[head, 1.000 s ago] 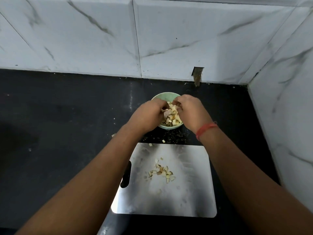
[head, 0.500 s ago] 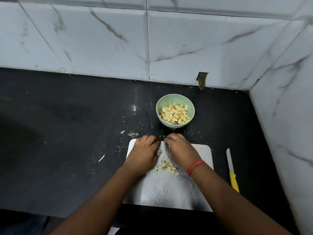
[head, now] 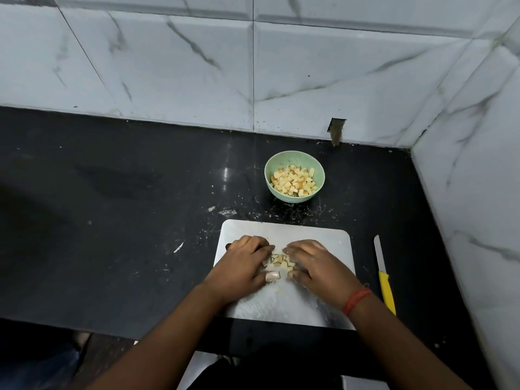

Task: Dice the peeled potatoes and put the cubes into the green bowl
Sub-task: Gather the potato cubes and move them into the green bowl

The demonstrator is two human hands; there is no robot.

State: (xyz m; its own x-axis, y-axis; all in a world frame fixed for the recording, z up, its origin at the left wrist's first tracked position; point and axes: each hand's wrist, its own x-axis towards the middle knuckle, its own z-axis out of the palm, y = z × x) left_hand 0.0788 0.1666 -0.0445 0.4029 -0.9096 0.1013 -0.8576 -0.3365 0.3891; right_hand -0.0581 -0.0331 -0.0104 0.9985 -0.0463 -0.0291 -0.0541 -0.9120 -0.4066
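Both hands lie palm-down on the board [head: 309, 305], which sits on the black surface [head: 112, 220]. The left hand [head: 242, 266] and the right hand [head: 312, 266] face each other, fingers bent inward and cupped around a small heap of cubes [head: 278, 261] between them. The fingertips nearly meet above the heap, and the thumbs close in below it. Whether the fingers actually grip any cubes or only hem them in cannot be told. A red thread [head: 356, 301] circles the right wrist.

The bowl [head: 281, 161] stands on the surface beyond the board, apart from its far edge, and is filled with more pale yellow potato cubes [head: 294, 181]. Scraps and specks lie scattered on the surface between the bowl and the board.

A knife [head: 383, 277] with a yellow handle lies on the surface just right of the board, blade pointing away from the person. Marbled tiles [head: 197, 66] cover the wall behind and to the right.
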